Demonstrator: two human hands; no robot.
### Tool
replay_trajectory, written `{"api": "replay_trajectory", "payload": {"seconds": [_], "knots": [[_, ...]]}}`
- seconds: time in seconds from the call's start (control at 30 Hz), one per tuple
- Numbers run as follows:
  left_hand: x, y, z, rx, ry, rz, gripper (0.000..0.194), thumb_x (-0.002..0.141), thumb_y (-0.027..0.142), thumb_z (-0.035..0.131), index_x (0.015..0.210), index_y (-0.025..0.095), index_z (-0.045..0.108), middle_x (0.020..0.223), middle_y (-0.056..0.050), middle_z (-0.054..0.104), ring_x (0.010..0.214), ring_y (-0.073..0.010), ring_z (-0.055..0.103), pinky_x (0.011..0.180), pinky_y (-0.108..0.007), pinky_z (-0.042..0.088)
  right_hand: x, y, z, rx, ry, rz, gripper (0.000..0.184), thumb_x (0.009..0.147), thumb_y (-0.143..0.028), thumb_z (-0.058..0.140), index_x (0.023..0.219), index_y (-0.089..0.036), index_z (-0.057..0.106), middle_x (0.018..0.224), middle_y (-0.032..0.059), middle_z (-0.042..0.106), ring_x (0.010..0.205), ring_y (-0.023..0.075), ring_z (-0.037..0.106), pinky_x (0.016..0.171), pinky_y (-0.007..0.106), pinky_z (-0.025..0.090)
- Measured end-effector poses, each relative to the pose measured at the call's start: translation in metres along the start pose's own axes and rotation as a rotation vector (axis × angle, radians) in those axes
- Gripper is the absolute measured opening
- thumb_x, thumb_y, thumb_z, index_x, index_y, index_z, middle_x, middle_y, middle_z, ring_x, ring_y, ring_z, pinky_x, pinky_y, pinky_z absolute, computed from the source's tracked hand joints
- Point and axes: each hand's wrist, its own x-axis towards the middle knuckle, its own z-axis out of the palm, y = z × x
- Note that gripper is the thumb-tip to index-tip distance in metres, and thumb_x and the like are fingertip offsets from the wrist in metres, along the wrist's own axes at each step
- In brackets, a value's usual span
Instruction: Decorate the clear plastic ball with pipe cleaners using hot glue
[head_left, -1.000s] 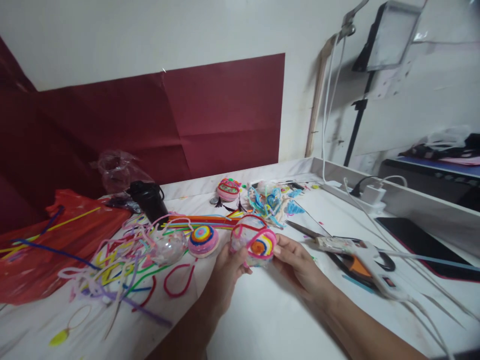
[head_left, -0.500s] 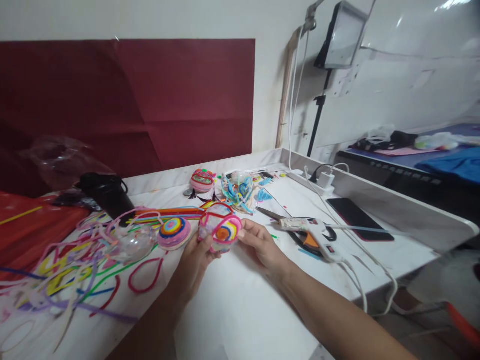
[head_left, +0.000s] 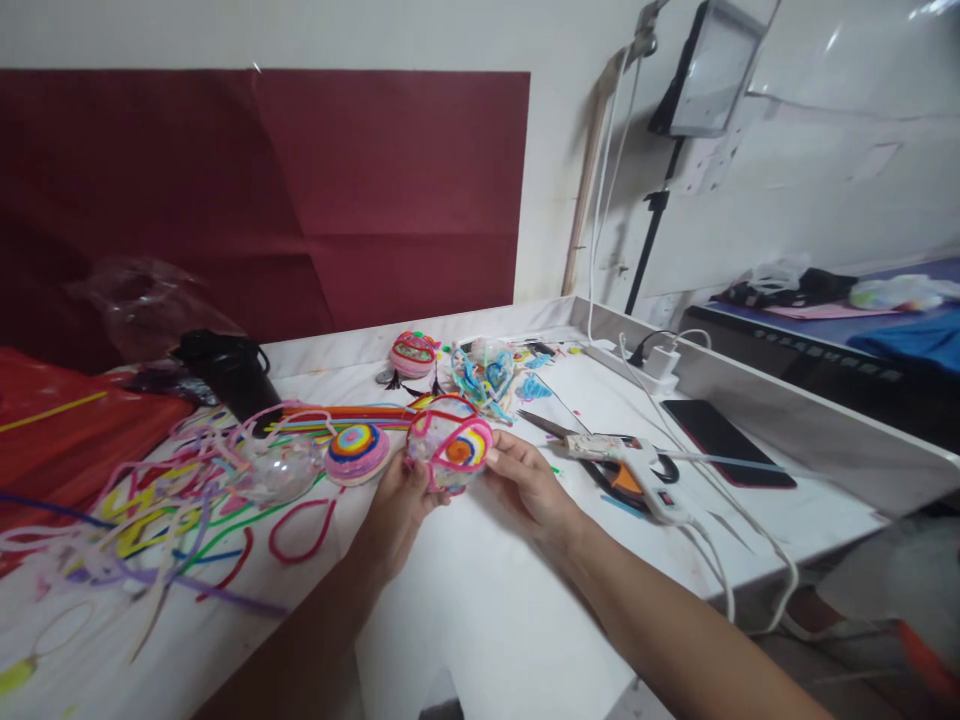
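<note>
Ball [head_left: 452, 447] hung over the surface [head_left: 480, 610]; we held it with our left hand [head_left: 398, 508] half-curled round its lower left, our right hand [head_left: 529, 484], loosely bent, touching its right edge.

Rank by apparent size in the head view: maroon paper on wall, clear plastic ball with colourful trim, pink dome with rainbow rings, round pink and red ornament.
Maroon paper
Clear ball
Pink dome
Round ornament; farther back than the dome, so true size is unsure

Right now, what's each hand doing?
Left hand: closed, holding the decorated ball.
Right hand: closed, pinching the same ball at its pink edge.
</note>
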Motion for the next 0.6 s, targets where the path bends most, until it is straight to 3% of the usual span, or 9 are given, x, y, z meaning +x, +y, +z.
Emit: {"api": "replay_trajectory", "payload": {"seconds": [0.13, 0.37, 0.6], "knots": [[-0.0006, 0.0002, 0.001, 0.006, 0.001, 0.017, 0.043, 0.065, 0.051, 0.08, 0.079, 0.019, 0.056, 0.071, 0.0, 0.06, 0.071, -0.017, 0.058, 0.063, -0.03, 0.049, 0.0009, 0.0003, -0.0011, 0.019, 0.004, 0.001, 0.016, 0.072, -0.03, 0.077, 0.076, -0.02, 0.066, 0.076, 0.0039, 0.072, 0.091, 0.0234, 0.066, 0.087, 0.038, 0.05], [0.0018, 0.007, 0.001, -0.073, 0.037, -0.048, 0.033, 0.079, 0.05, 0.068, 0.082, 0.018, 0.06, 0.077, -0.002, 0.066, 0.07, -0.0164, 0.059, 0.063, -0.028, 0.046, 0.0016, -0.001, -0.0051, 0.054, -0.005, 0.012, 0.017, 0.072, -0.026, 0.077, 0.084, -0.019, 0.069, 0.087, 0.0057, 0.074, 0.096, 0.0236, 0.067, 0.09, 0.039, 0.05], [0.0065, 0.0055, -0.007, -0.164, 0.014, -0.066, 0.028, 0.083, 0.045, 0.066, 0.081, 0.017, 0.063, 0.074, -0.003, 0.066, 0.068, -0.0161, 0.058, 0.065, -0.028, 0.043, 0.0013, -0.0035, -0.0058, 0.045, -0.013, 0.03, 0.023, 0.073, -0.029, 0.076, 0.092, -0.019, 0.07, 0.091, 0.0065, 0.074, 0.097, 0.0242, 0.067, 0.089, 0.04, 0.052]]}}
